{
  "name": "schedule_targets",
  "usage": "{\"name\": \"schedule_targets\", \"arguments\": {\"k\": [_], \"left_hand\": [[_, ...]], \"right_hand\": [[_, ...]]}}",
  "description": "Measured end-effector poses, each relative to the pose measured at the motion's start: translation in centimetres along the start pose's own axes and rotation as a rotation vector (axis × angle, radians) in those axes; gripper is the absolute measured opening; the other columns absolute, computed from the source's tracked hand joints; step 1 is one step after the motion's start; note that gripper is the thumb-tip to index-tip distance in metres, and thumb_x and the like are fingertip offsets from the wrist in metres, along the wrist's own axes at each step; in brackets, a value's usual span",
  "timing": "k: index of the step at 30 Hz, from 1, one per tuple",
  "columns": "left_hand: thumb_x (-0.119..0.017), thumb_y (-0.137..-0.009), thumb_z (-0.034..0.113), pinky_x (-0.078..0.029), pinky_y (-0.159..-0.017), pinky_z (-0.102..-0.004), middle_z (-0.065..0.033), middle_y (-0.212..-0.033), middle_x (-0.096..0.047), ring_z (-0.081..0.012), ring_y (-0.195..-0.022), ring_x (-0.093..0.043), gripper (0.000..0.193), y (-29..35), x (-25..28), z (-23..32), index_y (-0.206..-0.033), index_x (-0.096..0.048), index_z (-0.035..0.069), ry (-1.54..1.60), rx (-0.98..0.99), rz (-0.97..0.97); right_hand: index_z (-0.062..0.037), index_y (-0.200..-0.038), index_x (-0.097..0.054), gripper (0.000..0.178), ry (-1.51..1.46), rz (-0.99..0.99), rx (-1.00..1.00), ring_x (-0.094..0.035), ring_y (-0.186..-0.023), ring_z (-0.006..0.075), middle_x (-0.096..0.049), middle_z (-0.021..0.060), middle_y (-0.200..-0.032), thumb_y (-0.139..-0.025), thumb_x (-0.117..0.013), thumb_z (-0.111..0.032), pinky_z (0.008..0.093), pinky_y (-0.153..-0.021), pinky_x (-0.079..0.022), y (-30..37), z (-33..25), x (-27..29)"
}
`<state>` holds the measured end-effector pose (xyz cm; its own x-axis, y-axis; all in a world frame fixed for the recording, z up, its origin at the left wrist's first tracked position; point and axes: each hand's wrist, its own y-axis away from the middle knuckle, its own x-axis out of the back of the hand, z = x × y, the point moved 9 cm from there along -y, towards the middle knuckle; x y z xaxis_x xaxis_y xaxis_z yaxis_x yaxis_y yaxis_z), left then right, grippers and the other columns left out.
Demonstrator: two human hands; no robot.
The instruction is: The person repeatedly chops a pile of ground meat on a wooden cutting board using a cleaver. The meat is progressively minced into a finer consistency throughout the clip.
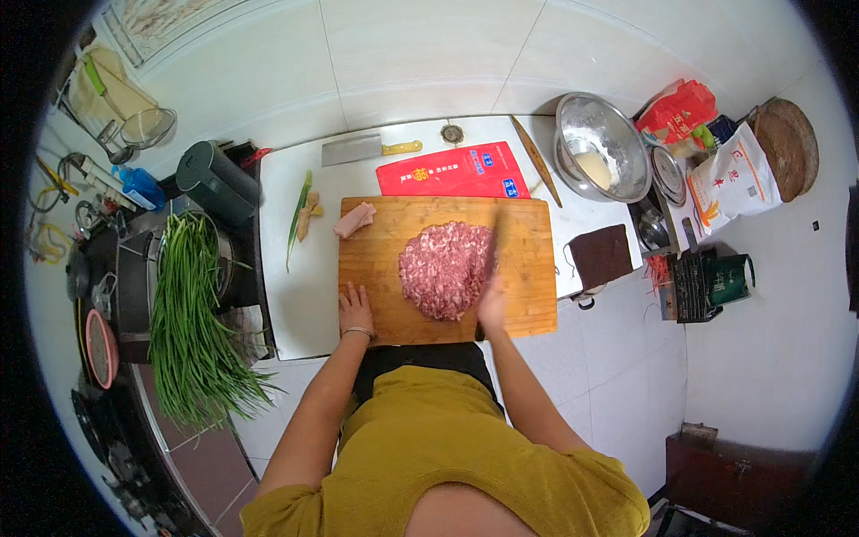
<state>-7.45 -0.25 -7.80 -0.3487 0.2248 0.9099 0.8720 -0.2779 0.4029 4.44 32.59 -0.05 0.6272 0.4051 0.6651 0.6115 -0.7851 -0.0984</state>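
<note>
A mound of chopped raw meat [445, 271] lies in the middle of a wooden cutting board [533, 313]. My right hand [491, 310] is closed round the dark handle of a kitchen knife [494, 246]. Its blade, blurred and seen nearly edge-on, points away from me along the mound's right side; whether it touches the meat I cannot tell. Fingers apart, my left hand [355, 311] rests on the board's near left part and holds nothing. A pale pink piece of meat [355, 220] sits at the board's far left corner.
Behind the board are a red packet [456, 172], a cleaver [362, 149] and a wooden rolling pin [535, 161]. A steel bowl [617, 119] with dough stands far right. Ginger [308, 215] and scallion [297, 224] lie left, beside a heap of green chives [192, 331]. A brown cloth [601, 257] lies right.
</note>
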Motion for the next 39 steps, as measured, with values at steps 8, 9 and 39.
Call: {"name": "schedule_targets", "arguments": {"k": [8, 9, 39], "left_hand": [[-0.079, -0.051, 0.035, -0.023, -0.101, -0.0429, -0.0168, -0.141, 0.001, -0.0384, -0.126, -0.016, 0.116, 2.3, 4.1, 0.4, -0.136, -0.005, 0.009, 0.074, -0.008, -0.179], [-0.079, -0.051, 0.035, -0.023, -0.101, -0.043, -0.0166, -0.141, 0.001, -0.0384, -0.126, -0.016, 0.115, 2.3, 4.2, 0.3, -0.136, -0.005, 0.009, 0.067, -0.003, -0.2], [-0.08, -0.045, 0.043, -0.021, -0.103, -0.0404, -0.0139, -0.142, 0.002, -0.0364, -0.127, -0.014, 0.124, 2.7, 4.3, -0.2, -0.136, -0.002, 0.01, 0.11, -0.003, -0.213]], "right_hand": [[-0.0087, -0.052, -0.037, 0.058, -0.406, -0.477, -0.283, -0.037, -0.029, 0.0145, -0.034, 0.0033, -0.039, -0.088, -0.024, -0.052, 0.0272, -0.028, -0.029, -2.2, -9.6, 4.7], [-0.009, -0.052, -0.036, 0.057, -0.467, -0.427, -0.228, -0.036, -0.029, 0.0137, -0.034, 0.0029, -0.039, -0.089, -0.024, -0.051, 0.0264, -0.028, -0.028, -2.5, -10.6, 5.3], [0.0021, -0.055, -0.048, 0.073, -0.057, -0.644, -0.525, -0.048, -0.037, 0.0241, -0.046, 0.0124, -0.046, -0.08, -0.029, -0.063, 0.0351, -0.037, -0.039, 0.8, -2.0, -0.7]]}}
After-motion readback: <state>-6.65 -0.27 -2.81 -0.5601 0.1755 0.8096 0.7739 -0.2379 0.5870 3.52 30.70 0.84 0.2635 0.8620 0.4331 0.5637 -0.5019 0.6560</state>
